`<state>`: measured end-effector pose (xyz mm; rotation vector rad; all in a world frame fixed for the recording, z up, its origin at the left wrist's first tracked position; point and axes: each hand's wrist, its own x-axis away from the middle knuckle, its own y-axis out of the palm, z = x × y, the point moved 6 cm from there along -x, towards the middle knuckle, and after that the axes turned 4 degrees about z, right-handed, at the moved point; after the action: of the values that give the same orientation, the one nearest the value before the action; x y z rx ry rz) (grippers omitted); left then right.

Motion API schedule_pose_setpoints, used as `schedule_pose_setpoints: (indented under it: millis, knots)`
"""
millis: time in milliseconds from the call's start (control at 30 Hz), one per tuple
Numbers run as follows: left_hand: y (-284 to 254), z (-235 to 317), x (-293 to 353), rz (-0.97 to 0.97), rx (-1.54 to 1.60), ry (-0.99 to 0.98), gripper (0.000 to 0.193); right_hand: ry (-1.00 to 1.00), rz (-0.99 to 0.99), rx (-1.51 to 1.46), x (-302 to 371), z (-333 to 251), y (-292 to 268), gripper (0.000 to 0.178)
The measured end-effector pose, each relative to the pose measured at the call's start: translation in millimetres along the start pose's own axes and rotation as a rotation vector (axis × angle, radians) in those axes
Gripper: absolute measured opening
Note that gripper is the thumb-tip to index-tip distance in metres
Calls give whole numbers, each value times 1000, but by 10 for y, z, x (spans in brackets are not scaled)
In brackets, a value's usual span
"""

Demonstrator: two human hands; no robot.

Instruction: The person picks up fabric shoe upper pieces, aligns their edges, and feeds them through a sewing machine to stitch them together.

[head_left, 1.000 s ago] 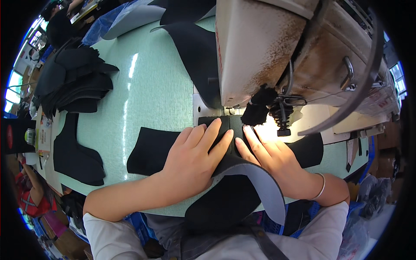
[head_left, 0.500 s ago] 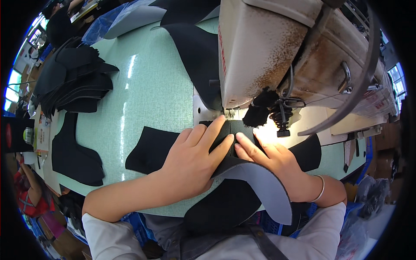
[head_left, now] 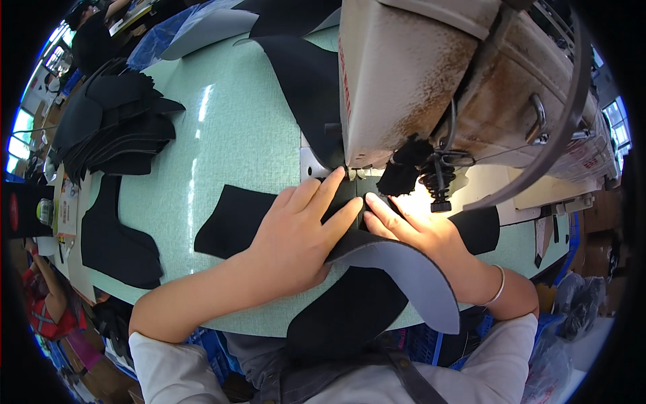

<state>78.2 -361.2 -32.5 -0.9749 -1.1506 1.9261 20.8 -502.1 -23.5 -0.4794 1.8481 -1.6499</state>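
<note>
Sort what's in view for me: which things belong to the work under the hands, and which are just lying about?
In the work:
black material with a grey underside, under the left hand and right hand;
sewing machine, close beyond the hands.

Apparently just lying about:
stack of black pieces, left;
blue plastic sheet, upper left;
clear plastic bag, lower right.

The left hand (head_left: 289,233) and right hand (head_left: 431,237) are bare, and a slim, silver-coloured bangle (head_left: 500,286) rings the right wrist (head_left: 482,283) — smooth and narrow. The whitish top (head_left: 474,385) has loose, creased sleeves (head_left: 171,367) ending around the elbows — over it sits a dark grey apron (head_left: 323,385) with a strap (head_left: 418,384) and a small round fastener (head_left: 403,364)
</note>
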Motion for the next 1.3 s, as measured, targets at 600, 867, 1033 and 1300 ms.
schedule_pose_setpoints:
  millis: [600,867,1033,1300]
  knots:
    - [4,-31,-28,51,-44,32,77,17,-41,-54,-9,86,77,70]
    - [7,-25,-30,22,-51,26,78,-31,5,33,9,65,64,71]
    - [11,-49,-32,42,-58,43,78,14,-17,-57,7,91,97,72]
    - [-44,-53,-25,28,-21,48,73,-4,32,33,15,112,123,64]
